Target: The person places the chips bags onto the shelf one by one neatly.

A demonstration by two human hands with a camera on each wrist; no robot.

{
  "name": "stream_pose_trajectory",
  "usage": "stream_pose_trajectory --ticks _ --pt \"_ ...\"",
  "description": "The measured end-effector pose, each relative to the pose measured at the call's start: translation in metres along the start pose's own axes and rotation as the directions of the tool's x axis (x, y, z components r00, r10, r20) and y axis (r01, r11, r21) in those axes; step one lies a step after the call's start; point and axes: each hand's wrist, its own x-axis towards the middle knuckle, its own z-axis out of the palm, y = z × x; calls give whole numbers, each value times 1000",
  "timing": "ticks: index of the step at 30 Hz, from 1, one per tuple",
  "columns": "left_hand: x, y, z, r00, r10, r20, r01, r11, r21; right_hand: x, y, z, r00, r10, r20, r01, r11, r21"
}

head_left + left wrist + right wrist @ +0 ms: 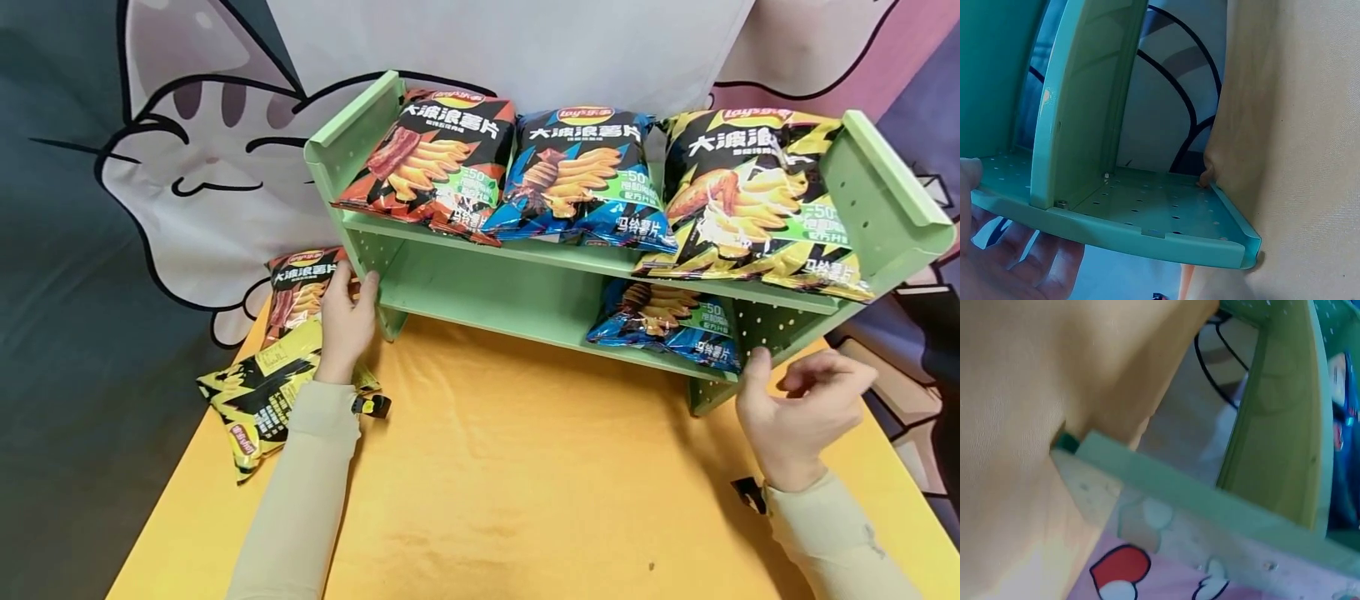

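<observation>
A green two-tier metal shelf (480,287) stands on the yellow-covered table. My left hand (348,325) grips its left side panel; in the left wrist view the thumb lies on the inner side and the fingers reach round the outside of the perforated panel (1141,206). My right hand (806,408) is beside the lower right side panel, thumb raised close to its front edge and fingers loosely curled with nothing in them. The right wrist view shows the panel (1197,500) without the fingers. On the top tier sit red (442,162), blue (581,179) and yellow (753,200) chip bags.
Another blue chip bag (667,321) lies at the right of the lower tier. Left of the shelf, a red chip bag (300,287) and a yellow chip bag (266,396) lie on the table (495,492). A cartoon-printed cloth (217,192) hangs behind.
</observation>
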Motion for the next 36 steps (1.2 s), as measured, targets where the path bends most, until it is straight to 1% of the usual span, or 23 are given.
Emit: stream_pose_trajectory --ticks 2,3,5,8,10,12,14,15,16,18,20,21,23,25,26,27,29,32,35,36 --pt "1 1 0 1000 4 6 -4 1000 3 3 12 -1 998 46 49 -45 999 -24" --pt "1 0 0 1000 4 6 -4 1000 5 5 18 -1 996 42 79 -37 997 -66" --pt "2 -2 1 1000 0 4 0 1000 13 5 27 -1 987 0 159 23 989 -145" --pt "7 -15 5 1000 -3 5 3 1000 6 5 39 0 964 -86 251 143 965 -220" --pt "9 -25 8 1000 -3 11 3 1000 2 6 43 0 948 -122 294 193 955 -227" --pt "12 -33 8 1000 0 30 0 1000 1 6 46 0 937 -135 323 211 954 -212" --pt "14 -35 3 997 -9 72 7 1000 23 5 47 0 932 -134 336 211 956 -205" --pt "15 -34 -2 994 -20 110 15 999 47 5 47 1 931 -132 342 210 957 -203" --pt "15 -33 -7 988 -36 153 24 996 81 5 46 1 929 -130 347 209 958 -199" --pt "14 -29 -22 967 -75 245 35 986 164 3 46 2 926 -126 356 205 959 -193" --pt "10 -24 -39 940 -117 321 31 965 261 1 45 4 926 -118 359 197 962 -191" --pt "7 -21 -47 928 -131 350 16 950 313 1 45 4 926 -116 359 194 963 -189" --pt "0 -16 -61 912 -145 384 -28 911 411 0 45 4 927 -114 356 191 963 -189" --pt "-9 -13 -74 903 -149 402 -78 864 497 0 46 4 928 -116 353 192 963 -189" --pt "-14 -13 -82 898 -142 416 -114 839 532 1 46 3 929 -120 351 196 963 -188" --pt "-18 -15 -89 893 -138 429 -148 809 569 1 45 3 928 -127 351 201 962 -185" --pt "-24 -21 -105 877 -145 458 -195 764 615 2 45 3 926 -136 351 210 961 -180" --pt "-25 -39 -130 840 -181 511 -236 726 645 2 43 4 923 -148 355 220 960 -174" --pt "-23 -56 -149 803 -247 543 -231 710 665 1 43 5 922 -149 357 221 960 -170" --pt "-22 -61 -153 794 -262 549 -229 707 669 1 43 5 922 -150 357 221 961 -168"
